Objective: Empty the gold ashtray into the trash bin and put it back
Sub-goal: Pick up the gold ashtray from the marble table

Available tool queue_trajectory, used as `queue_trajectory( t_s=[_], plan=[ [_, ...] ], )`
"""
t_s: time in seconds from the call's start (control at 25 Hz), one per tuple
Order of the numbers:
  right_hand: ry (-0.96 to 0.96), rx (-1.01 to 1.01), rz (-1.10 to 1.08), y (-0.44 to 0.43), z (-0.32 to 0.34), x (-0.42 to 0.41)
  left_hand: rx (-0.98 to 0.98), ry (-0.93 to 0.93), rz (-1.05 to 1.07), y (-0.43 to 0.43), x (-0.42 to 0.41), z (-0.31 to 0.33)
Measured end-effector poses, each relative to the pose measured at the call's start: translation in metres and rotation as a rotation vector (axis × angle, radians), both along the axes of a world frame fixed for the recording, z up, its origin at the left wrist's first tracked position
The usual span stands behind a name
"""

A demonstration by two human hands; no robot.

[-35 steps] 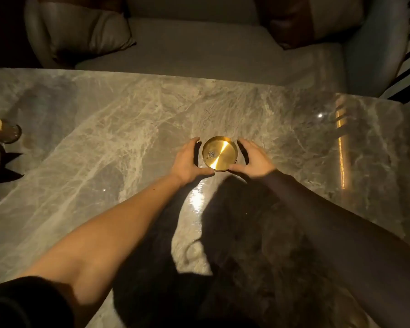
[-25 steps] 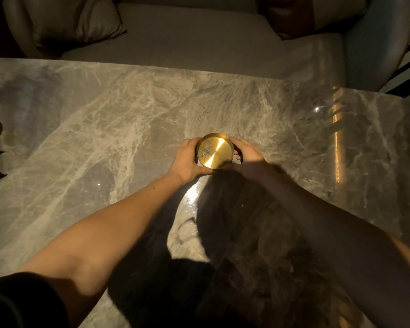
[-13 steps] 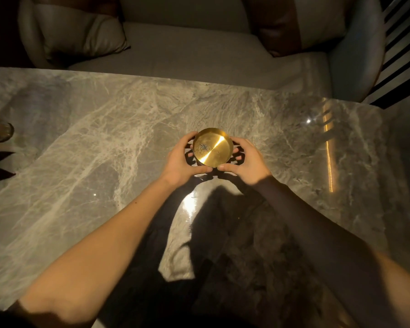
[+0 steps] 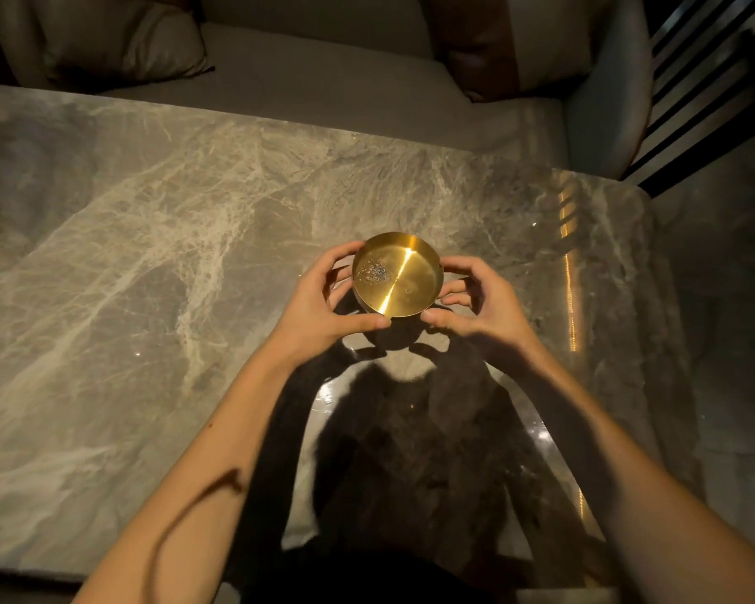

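Note:
The gold ashtray (image 4: 404, 279) is a round, shallow metal dish with a small patch of grey ash on its left inner side. It is held a little above the marble table (image 4: 149, 255), and its shadow falls on the stone below. My left hand (image 4: 323, 305) grips its left rim with thumb underneath and fingers curled behind. My right hand (image 4: 482, 305) holds the right rim the same way. No trash bin is in view.
A grey sofa (image 4: 323, 85) with a beige cushion (image 4: 118, 41) and a brown cushion (image 4: 476, 41) stands behind the table's far edge. The table's right corner (image 4: 637, 198) borders dark slatted bars (image 4: 707, 89). My own shadow covers the near table.
Both hands closed on the ashtray where it sat on the table and lifted it slightly toward me. The camera view has shifted a little, and the objects at the left edge are gone from sight.

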State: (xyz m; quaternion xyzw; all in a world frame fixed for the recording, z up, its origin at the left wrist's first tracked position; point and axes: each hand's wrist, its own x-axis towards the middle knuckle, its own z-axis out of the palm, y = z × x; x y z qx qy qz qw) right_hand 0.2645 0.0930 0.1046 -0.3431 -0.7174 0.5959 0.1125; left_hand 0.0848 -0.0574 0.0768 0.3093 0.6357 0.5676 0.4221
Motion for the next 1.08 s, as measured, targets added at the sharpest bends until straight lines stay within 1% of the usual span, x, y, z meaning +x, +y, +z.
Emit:
queue_trajectory(
  t_s=[0.12,0.24,0.4,0.48,0.64,0.72,0.88,1.08],
  plan=[
    [0.037,0.033,0.002,0.009,0.009,0.026,0.005,0.05,-0.006,0.013,0.029,0.014],
    [0.105,0.11,0.042,0.036,0.022,0.066,0.005,0.146,-0.005,0.04,0.075,0.035],
    [0.133,0.032,0.112,0.082,0.042,0.133,0.048,0.148,0.086,0.074,0.147,0.055],
    [0.138,-0.001,0.152,0.102,0.051,0.168,0.051,0.143,0.093,0.088,0.181,0.065],
    [0.132,0.058,0.153,0.126,0.066,0.217,0.026,0.204,0.051,0.109,0.232,0.076],
    [0.138,0.095,0.141,0.128,0.068,0.227,0.023,0.229,0.046,0.118,0.245,0.083],
    [0.188,0.092,0.102,0.128,0.074,0.227,0.039,0.266,0.031,0.125,0.243,0.1],
    [0.167,0.082,0.053,0.127,0.085,0.226,0.092,0.241,0.022,0.126,0.232,0.105]
  ],
)
